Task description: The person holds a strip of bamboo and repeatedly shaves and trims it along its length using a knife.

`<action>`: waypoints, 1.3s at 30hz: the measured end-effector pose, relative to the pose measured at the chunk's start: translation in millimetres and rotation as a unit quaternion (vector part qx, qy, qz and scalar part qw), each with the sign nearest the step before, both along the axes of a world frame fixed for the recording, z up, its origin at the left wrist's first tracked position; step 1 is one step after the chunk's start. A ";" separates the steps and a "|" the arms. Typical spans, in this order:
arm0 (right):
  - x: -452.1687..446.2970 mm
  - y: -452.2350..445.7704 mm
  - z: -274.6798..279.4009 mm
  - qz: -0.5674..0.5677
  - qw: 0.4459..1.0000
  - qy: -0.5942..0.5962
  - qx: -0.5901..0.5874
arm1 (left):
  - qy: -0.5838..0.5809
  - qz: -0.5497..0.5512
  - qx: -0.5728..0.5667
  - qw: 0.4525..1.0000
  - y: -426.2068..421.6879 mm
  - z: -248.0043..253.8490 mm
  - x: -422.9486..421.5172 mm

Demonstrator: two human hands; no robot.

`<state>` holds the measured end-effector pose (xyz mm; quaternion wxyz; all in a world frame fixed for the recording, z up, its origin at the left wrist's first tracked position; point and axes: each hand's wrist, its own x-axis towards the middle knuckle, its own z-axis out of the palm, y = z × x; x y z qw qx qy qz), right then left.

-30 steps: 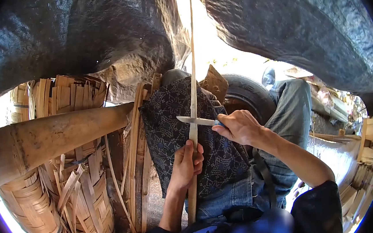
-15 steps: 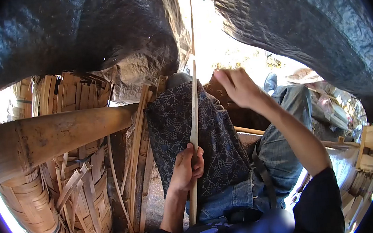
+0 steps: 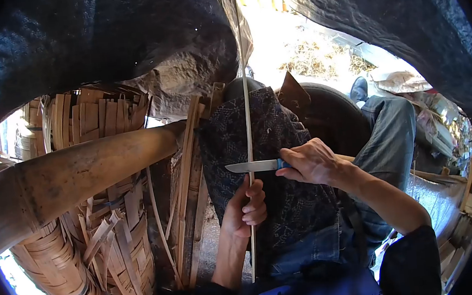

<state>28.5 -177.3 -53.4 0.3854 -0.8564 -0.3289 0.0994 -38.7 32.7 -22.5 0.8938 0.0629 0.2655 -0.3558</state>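
A long, thin bamboo strip (image 3: 247,118) runs upright through the middle of the view, over a dark patterned cloth (image 3: 291,199) on the lap. My left hand (image 3: 244,207) is closed round the strip, just below the blade. In my right hand (image 3: 313,163) is a knife (image 3: 254,166) with a blue handle, most of it hidden by the fingers. The blade points left and lies across the strip, its tip past the strip's left side.
A thick bamboo pole (image 3: 92,168) crosses the left side above woven bamboo bundles (image 3: 62,275). Split bamboo pieces (image 3: 189,191) stand left of the cloth. A dark tyre (image 3: 329,117) is beyond the lap. Dark sheeting (image 3: 97,41) hangs overhead.
My right hand was raised away from me half a second ago; it has come back down with the knife across the strip. The strip looks narrower, and the view has shifted slightly.
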 end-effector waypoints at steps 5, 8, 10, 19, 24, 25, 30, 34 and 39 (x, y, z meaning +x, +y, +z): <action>-2.6 9.6 1.0 -0.028 0.998 -0.013 -0.051 | 0.040 0.018 0.001 0.999 -3.2 4.5 -0.1; 9.5 17.3 -5.0 -0.092 0.995 -0.017 -0.033 | 0.060 0.026 0.000 0.998 -3.5 2.4 1.2; 22.2 20.4 -4.3 -0.073 0.996 -0.031 -0.047 | 0.068 0.034 -0.016 0.997 -2.3 0.8 -1.4; 128.5 -4.0 -18.7 -0.220 0.975 0.004 0.041 | 0.014 -0.021 0.050 0.998 -4.7 9.1 1.7; 62.3 -22.2 2.2 -0.070 0.986 0.085 0.128 | -0.001 -0.074 0.209 0.975 -20.9 27.8 12.8; 50.0 -26.3 12.0 -0.051 0.986 0.076 0.140 | -0.011 -0.097 0.263 0.960 -24.1 28.8 12.8; 6.4 -39.3 -1.4 -0.009 0.994 0.086 0.059 | -0.025 -0.110 0.318 0.941 -30.8 28.4 10.0; 1.7 -26.9 4.7 -0.057 0.995 0.064 -0.046 | -0.064 -0.182 0.473 0.860 -44.0 35.5 9.5; -6.6 -19.9 14.4 -0.087 0.987 0.103 -0.087 | -0.071 -0.204 0.551 0.806 -52.9 36.7 7.8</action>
